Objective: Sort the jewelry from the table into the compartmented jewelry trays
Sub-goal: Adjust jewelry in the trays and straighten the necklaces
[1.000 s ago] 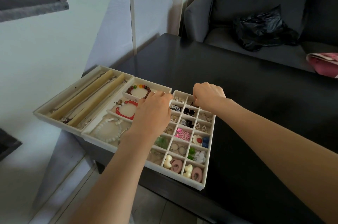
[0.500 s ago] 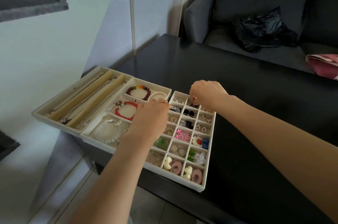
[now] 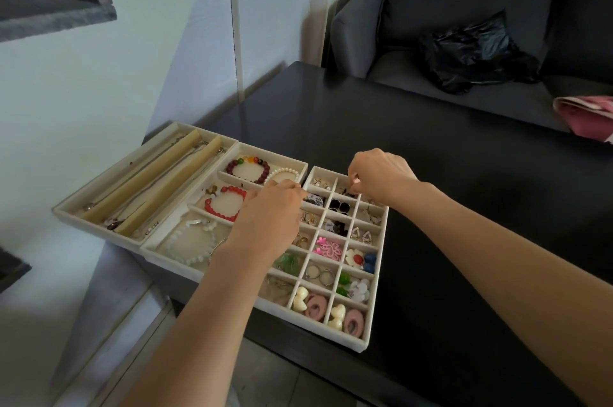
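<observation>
Glossy black counter [image 3: 431,174], near-left corner against a pale wall [image 3: 66,91]. Behind its far edge, a dark grey upholstered sofa [image 3: 431,8] carrying a crumpled black plastic bag [image 3: 474,54]; a pink cloth [image 3: 587,114] lies at the right frame edge.

Three cream compartmented trays sit side by side along the counter's near-left edge. The long-channel necklace tray [image 3: 99,187] overhangs the counter's left side. The middle bracelet tray [image 3: 156,247] holds a red bead bracelet [image 3: 225,204], a white bead bracelet [image 3: 189,240] and a dark multicoloured bead bracelet [image 3: 248,169]. The small-grid earring tray [image 3: 368,337] reaches almost to the counter's front edge; most cells visibly hold earrings or rings.

Left hand [image 3: 268,217] hovers over the seam between bracelet and grid trays, fingers curled down; whether it grips anything cannot be told. Right hand [image 3: 378,174] is over the grid tray's far row, fingertips pinched together above a small dark earring [image 3: 346,191] in the far middle cell; actual contact unclear.

Counter surface right of and beyond the trays is bare.
</observation>
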